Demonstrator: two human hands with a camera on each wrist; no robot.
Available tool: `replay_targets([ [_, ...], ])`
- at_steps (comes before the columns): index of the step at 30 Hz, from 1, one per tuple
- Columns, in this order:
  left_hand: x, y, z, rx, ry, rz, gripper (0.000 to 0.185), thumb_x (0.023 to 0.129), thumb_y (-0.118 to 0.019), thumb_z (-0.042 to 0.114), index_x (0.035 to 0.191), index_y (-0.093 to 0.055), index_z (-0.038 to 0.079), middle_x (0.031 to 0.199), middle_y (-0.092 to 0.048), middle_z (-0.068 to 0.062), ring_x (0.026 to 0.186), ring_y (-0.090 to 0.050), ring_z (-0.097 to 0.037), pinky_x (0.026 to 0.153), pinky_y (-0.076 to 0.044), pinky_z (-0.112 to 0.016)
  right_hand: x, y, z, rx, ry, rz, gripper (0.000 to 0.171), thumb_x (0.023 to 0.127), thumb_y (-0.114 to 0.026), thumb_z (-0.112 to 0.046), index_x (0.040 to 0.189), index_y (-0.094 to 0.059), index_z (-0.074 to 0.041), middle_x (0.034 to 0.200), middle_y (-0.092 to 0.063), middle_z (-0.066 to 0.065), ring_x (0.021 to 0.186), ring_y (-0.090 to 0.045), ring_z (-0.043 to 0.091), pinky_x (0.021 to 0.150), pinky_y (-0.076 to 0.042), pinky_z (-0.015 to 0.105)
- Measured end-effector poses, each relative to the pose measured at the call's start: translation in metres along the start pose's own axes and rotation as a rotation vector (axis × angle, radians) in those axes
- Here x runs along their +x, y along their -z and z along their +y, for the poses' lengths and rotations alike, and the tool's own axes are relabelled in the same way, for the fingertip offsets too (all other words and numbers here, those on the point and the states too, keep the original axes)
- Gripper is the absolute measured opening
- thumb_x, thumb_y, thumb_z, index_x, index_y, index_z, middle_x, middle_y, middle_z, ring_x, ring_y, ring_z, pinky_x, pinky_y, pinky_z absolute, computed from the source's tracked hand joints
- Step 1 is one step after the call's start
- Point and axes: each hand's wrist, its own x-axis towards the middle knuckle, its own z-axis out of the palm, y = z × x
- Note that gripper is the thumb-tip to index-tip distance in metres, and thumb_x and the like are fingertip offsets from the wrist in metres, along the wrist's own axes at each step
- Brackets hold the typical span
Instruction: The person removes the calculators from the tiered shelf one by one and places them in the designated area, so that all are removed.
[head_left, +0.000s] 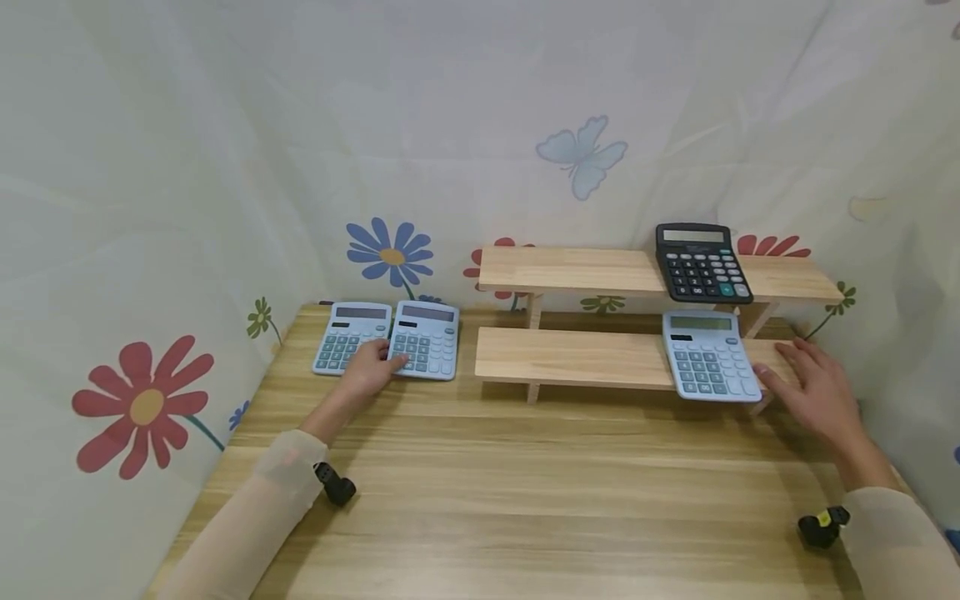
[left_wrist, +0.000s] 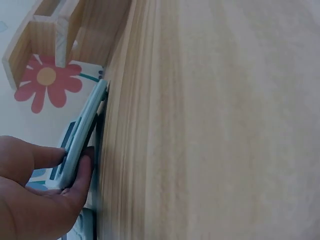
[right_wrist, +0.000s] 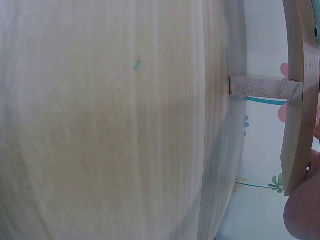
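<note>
My left hand (head_left: 367, 368) pinches a light blue calculator (head_left: 424, 340) at its left edge, thumb on the key side and fingers underneath. In the left wrist view this calculator (left_wrist: 82, 132) is tilted, its held end off the table. Another light blue calculator (head_left: 352, 337) lies just left of it, partly behind the hand. My right hand (head_left: 819, 393) rests at the right end of the lower wooden shelf (head_left: 570, 357), fingers spread loosely, thumb beside a third light blue calculator (head_left: 710, 357) leaning there. The right wrist view shows only part of that hand (right_wrist: 304, 205) by the shelf end.
A black calculator (head_left: 703, 262) leans on the upper shelf (head_left: 570, 268), above the blue one. The two-tier rack stands at the back of the wooden table (head_left: 525, 492), against a flower-printed curtain (head_left: 465, 108). Curtain also hangs along the left and right sides.
</note>
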Motion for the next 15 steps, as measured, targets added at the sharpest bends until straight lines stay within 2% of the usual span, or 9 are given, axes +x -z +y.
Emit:
replay_targets([
  [3, -0.002, -0.002, 0.001, 0.073, -0.020, 0.034, 0.068, 0.108, -0.062, 0.025, 0.156, -0.034, -0.015, 0.152, -0.049, -0.034, 0.142, -0.049, -0.044, 0.120, -0.041, -0.054, -0.001, -0.001, 0.000, -0.003, 0.000, 0.001, 0.079, 0.110, -0.048, -0.051, 0.157, -0.035, 0.011, 0.164, -0.021, 0.040, 0.148, -0.018, 0.064, 0.118, -0.014, 0.081],
  [9, -0.009, -0.004, 0.006, 0.163, -0.066, 0.094, 0.063, 0.106, -0.066, 0.024, 0.151, -0.042, -0.014, 0.141, -0.058, -0.032, 0.129, -0.059, -0.042, 0.112, -0.050, -0.053, -0.001, -0.002, 0.003, -0.001, -0.001, 0.002, 0.078, 0.110, -0.048, -0.050, 0.157, -0.034, 0.011, 0.164, -0.020, 0.040, 0.148, -0.017, 0.064, 0.117, -0.014, 0.081],
  [15, -0.013, -0.002, 0.012, 0.255, -0.081, 0.132, 0.061, 0.104, -0.068, 0.024, 0.148, -0.049, -0.013, 0.139, -0.062, -0.032, 0.128, -0.061, -0.044, 0.111, -0.050, -0.055, 0.000, -0.001, 0.001, 0.002, -0.008, 0.002, 0.080, 0.110, -0.048, -0.052, 0.158, -0.033, 0.010, 0.165, -0.018, 0.039, 0.149, -0.015, 0.063, 0.118, -0.013, 0.080],
])
